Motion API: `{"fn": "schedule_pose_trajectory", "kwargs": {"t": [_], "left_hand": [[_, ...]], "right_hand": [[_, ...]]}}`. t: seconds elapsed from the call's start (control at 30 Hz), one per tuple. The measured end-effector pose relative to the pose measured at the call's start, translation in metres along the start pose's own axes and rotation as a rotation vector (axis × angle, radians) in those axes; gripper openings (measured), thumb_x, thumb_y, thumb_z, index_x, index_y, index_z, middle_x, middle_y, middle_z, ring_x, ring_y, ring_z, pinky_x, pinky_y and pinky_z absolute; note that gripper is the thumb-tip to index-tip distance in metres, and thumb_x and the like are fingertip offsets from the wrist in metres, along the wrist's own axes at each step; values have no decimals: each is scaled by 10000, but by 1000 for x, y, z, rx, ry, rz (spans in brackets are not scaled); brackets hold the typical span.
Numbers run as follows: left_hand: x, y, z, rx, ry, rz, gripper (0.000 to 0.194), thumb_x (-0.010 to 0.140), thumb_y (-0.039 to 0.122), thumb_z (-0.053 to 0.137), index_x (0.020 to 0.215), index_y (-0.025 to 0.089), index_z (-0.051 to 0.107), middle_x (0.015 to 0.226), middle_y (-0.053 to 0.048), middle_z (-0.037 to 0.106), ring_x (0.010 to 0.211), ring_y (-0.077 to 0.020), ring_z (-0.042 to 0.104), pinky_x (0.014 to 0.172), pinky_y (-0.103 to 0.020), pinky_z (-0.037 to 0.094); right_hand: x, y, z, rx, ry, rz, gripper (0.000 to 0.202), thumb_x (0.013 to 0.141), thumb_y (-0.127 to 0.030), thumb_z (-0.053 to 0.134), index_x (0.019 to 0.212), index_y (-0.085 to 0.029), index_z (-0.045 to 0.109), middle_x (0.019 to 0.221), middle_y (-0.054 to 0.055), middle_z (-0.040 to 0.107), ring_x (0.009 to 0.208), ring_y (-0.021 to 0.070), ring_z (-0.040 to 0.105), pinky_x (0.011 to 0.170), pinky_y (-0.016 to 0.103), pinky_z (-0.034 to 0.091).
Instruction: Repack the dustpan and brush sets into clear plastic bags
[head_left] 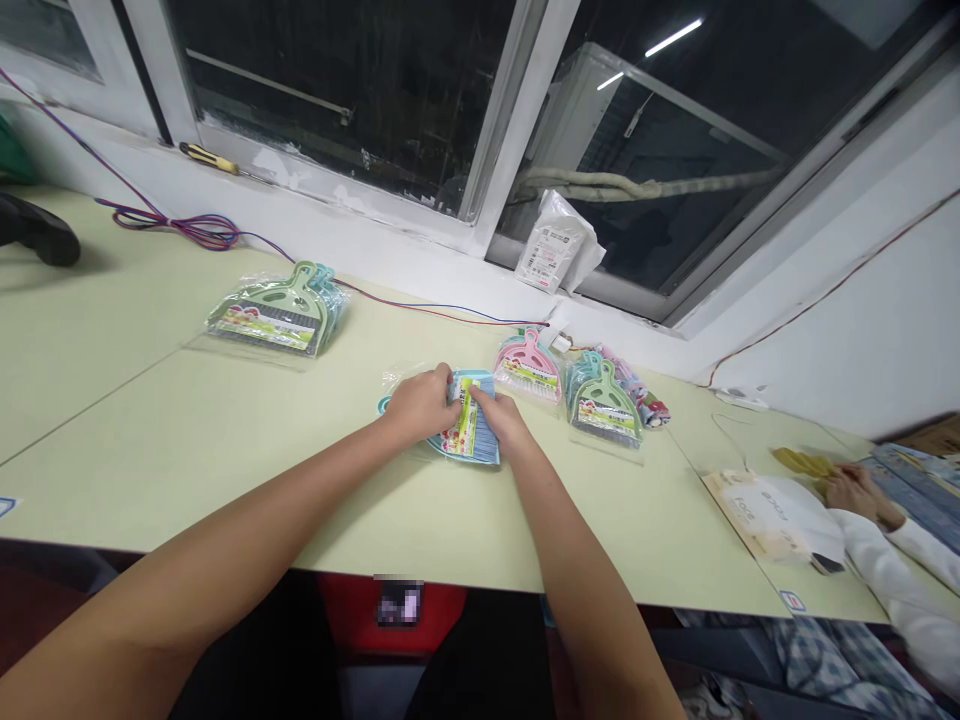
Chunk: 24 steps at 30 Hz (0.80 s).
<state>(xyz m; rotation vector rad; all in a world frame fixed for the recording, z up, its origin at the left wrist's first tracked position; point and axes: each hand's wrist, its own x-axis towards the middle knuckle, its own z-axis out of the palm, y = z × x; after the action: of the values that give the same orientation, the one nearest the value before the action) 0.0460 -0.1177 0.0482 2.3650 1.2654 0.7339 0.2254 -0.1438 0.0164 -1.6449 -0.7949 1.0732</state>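
A blue dustpan and brush set [474,425] in clear plastic is held between my two hands, low over the middle of the table, its bristle edge toward the right. My left hand [424,402] grips it at the handle side, fingers curled over the top. My right hand [504,418] holds the bristle edge, thumb on the printed yellow-green label. Behind my right hand are a pink dustpan set [529,362] and a green dustpan set [606,405] with blue ones under it. More bagged sets, with a green dustpan [274,308] on top, lie to the left.
A coiled red and blue cable [202,230] runs along the wall, below a screwdriver [210,158] on the sill. A white packet [553,245] leans by the window. At right, a co-worker's hands [859,492] hold yellow material beside a paper package [769,515].
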Motion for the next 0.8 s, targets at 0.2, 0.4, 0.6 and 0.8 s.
{"fn": "schedule_pose_trajectory", "kwargs": {"t": [0.2,0.4,0.6,0.8], "left_hand": [[1,1,-1,-31,-6,-25,250,860,322,590,1089,222,579,937,-79,751,877,-293,691,636,-358,411],[0,4,-1,-45,-2,-42,240,869,280,577,1102,228,571,928,-46,760,886,-254,690,647,-337,409],[-1,6,0,-124,38,-35,219,869,269,570,1084,232,556,922,-30,753,880,-246,681,671,-340,418],[-1,5,1,-191,85,-10,209,880,270,564,1085,228,566,956,-38,745,862,-235,680,682,-338,430]], "right_hand": [[-3,-3,1,60,-9,16,371,795,-462,805,957,-136,732,867,100,783,735,249,752,716,366,626],[-8,-7,2,23,11,19,293,787,-336,811,983,-127,746,827,81,781,717,226,747,678,321,617],[-6,-6,2,16,14,-12,284,758,-313,827,961,-125,761,829,76,785,706,223,744,667,312,613],[-7,-6,3,24,10,-21,274,742,-301,826,940,-122,770,795,74,781,678,227,737,655,319,610]]}}
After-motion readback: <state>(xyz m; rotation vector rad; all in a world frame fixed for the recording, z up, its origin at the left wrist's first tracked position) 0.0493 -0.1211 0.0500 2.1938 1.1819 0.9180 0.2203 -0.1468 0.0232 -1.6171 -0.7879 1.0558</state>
